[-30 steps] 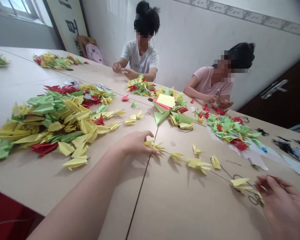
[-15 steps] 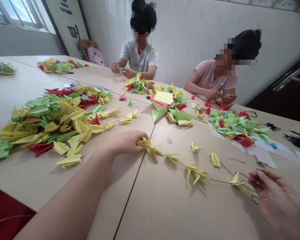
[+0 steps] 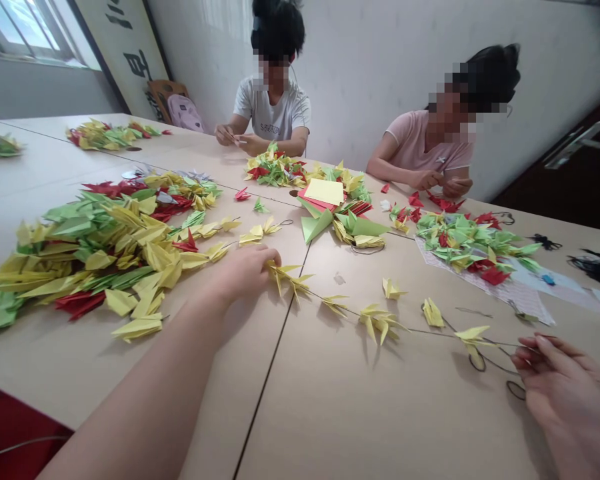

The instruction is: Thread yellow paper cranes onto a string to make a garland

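My left hand (image 3: 243, 275) is closed on the left end of a dark cord strung with yellow folded-paper cranes (image 3: 379, 321); its fingertips are partly hidden behind the hand. At the right, my right hand (image 3: 563, 377) pinches the same cord (image 3: 433, 333) between thumb and fingers. Between the hands the strand runs nearly straight, a little above the table, with cranes bunched in groups. A single yellow crane (image 3: 473, 335) hangs close to my right fingers, beside dark loops of cord. Another yellow crane (image 3: 433, 313) lies just behind the strand.
A big heap of yellow, green and red cranes (image 3: 105, 247) covers the table's left. Stacked paper squares (image 3: 325, 192) lie mid-table, and more cranes (image 3: 467, 243) rest on sheets to the right. Across the table two people (image 3: 275, 113) handle small paper pieces. Black cords (image 3: 595, 270) lie far right.
My left hand has shifted left and my right hand slightly right, drawing the strand straighter. The crane near my right hand now sits farther from the fingers. The view has tilted slightly.
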The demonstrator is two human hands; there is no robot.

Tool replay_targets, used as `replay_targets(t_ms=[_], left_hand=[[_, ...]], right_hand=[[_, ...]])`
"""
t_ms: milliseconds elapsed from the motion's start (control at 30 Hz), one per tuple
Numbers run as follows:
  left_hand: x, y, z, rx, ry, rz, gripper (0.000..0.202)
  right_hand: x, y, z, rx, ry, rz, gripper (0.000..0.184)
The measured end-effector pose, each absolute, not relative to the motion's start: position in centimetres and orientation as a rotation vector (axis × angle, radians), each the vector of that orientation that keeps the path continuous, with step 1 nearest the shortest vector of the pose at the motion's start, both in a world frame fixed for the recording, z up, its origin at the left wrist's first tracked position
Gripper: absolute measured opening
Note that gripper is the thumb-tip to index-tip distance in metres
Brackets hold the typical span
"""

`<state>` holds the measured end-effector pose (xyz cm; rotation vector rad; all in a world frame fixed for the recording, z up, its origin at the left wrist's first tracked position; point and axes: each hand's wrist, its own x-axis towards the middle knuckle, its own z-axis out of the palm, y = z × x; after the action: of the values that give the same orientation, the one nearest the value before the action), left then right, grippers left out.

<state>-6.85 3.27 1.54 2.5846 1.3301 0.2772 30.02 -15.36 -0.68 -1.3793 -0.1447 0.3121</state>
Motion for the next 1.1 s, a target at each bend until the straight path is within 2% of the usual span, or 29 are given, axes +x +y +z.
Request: replay_targets(t_ms=[333,533,633,800,900,1000,1100], left_hand=[[-6.5,1.6,3.1,2.626,1.442,0.340,0.055],[-4.1,-0.7,2.2,2.585,1.352,-0.154,0.068],[-3.8,-0.8,1.7,2.573,1.350,-0.233,0.067],[-4.1,-0.4,1.8,2.559,1.460,-0.187,0.065],[-3.9,-0.6,1.9,2.605,1.479,-0.003,0.070],[-2.9,-1.7,1.7,2.713,1.300,0.189,0.075],[-1.5,-3.0,1.0,2.791,1.046,0.220,0.076]], right_hand=[[29.6,-15.2,-1.0,-1.401,-0.195,0.366,0.023],[29.2,-15.1,-0.7,-1.391,-0.172,0.403,0.022],[29.1,-15.1,-0.6,-1.398,-0.189,0.406,0.021],[28.8,-15.0,-0.6,-1.418,-0.201,0.435,0.021],[28.7,-15.0,-0.4,-1.402,-0.203,0.438,0.022],[28.5,-15.1,-0.4,-1.389,-0.202,0.453,0.023],[28.5,-15.2,-0.6,-1.392,-0.233,0.459,0.023]])
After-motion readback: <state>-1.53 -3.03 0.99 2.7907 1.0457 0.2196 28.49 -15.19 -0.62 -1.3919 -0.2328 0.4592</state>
